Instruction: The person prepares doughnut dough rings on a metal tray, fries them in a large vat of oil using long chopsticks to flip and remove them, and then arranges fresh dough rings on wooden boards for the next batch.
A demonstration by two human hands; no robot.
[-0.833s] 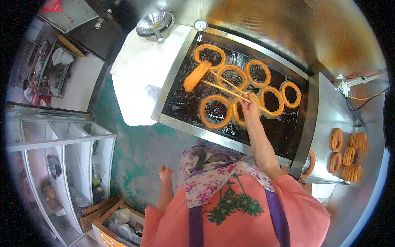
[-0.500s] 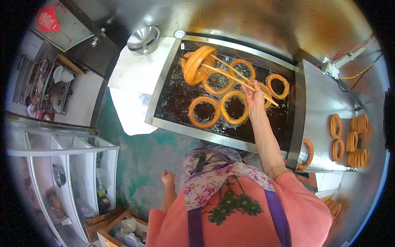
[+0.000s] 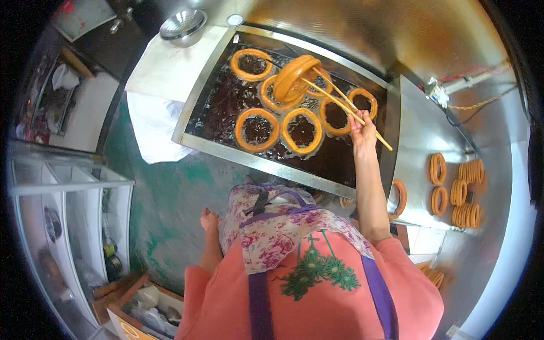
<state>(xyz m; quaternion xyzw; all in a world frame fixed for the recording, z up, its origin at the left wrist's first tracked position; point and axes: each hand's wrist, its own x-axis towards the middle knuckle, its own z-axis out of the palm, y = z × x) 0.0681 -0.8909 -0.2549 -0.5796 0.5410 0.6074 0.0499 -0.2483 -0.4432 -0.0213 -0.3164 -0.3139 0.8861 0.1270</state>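
My right hand is closed around a pair of long wooden chopsticks above the fryer. Their far ends hold up a stack of golden fried dough rings, tilted on edge over the oil; how many are in it I cannot tell. Below, several more dough rings float in the dark oil of a rectangular steel-rimmed fryer, one at its far left. The raised stack partly hides the rings behind it. My left hand hangs beside my apron with loosely bent fingers and holds nothing.
Right of the fryer, a steel counter bears several finished dough rings, some in standing rows. A metal strainer bowl sits on the white-covered surface at left. White shelves and a box stand at lower left.
My right hand has carried the stack on the chopsticks rightward over the fryer, uncovering the ring at the far left. My left hand still hangs low. The whole view has shifted somewhat.
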